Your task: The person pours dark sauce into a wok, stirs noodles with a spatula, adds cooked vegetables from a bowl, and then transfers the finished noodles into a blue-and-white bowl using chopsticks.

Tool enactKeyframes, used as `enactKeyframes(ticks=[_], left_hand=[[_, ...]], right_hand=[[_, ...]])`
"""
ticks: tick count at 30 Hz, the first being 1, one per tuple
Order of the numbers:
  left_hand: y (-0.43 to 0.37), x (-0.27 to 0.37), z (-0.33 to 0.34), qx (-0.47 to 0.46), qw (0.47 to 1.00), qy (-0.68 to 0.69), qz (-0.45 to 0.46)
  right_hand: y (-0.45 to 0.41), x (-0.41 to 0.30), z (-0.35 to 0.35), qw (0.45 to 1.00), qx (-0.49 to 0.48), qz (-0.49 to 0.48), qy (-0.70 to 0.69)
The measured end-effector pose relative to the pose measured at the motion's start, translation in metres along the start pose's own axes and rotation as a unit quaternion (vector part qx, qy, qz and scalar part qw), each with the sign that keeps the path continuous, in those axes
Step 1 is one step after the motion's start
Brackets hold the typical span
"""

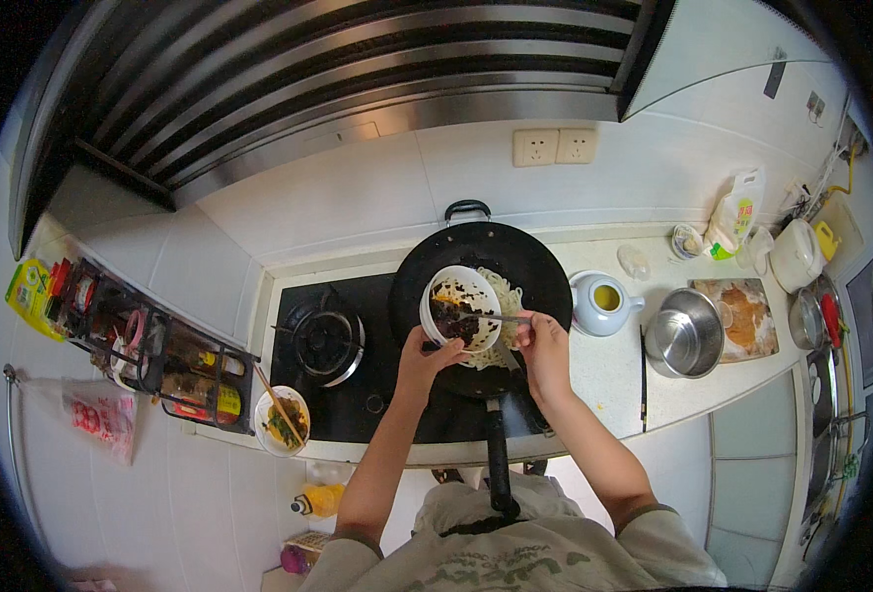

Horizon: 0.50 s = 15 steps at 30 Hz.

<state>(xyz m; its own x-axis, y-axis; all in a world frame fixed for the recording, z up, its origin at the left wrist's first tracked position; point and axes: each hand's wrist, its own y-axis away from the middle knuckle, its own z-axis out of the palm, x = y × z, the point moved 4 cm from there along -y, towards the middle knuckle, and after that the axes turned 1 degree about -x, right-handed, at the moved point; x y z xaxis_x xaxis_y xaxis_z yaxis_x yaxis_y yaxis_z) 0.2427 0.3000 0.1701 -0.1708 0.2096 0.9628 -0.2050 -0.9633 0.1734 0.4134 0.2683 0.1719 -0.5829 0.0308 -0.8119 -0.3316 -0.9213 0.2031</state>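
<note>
My left hand (427, 360) grips a white bowl (487, 292) by its lower rim and holds it tilted over a black wok (414, 259). Dark, chunky sauce (449, 314) with some orange oil clings to the inside of the bowl. The fingers of my right hand (545, 344) pinch the handle of a metal spoon (507, 317), whose far end is in the sauce. Pale noodles (507, 285) lie in the wok, partly hidden behind the bowl. A flat metal utensil (509, 357) also rests in the wok, partly covered; its kind is unclear.
The wok's long handle (497, 451) points towards my body. A gas burner (325, 337) and a bowl with chopsticks (272, 435) are at left, beside a bottle rack (251, 385). On the right counter stand a light-blue pot (601, 314), a steel pot (681, 344) and a wooden board (762, 318).
</note>
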Motion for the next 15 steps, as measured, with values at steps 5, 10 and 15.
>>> enactKeyframes(ticks=[5,10,15], left_hand=[[-0.003,-0.009,-0.002,-0.029,0.991,0.129,-0.034],[-0.002,-0.007,0.001,-0.048,0.969,0.234,-0.062],[0.015,0.0,-0.014,-0.022,0.971,0.233,-0.051]], right_hand=[[-0.012,-0.017,-0.002,0.999,-0.016,-0.043,0.012],[-0.018,-0.063,-0.014,0.996,0.006,-0.092,0.002],[-0.021,-0.092,-0.042,0.954,0.013,-0.217,0.209]])
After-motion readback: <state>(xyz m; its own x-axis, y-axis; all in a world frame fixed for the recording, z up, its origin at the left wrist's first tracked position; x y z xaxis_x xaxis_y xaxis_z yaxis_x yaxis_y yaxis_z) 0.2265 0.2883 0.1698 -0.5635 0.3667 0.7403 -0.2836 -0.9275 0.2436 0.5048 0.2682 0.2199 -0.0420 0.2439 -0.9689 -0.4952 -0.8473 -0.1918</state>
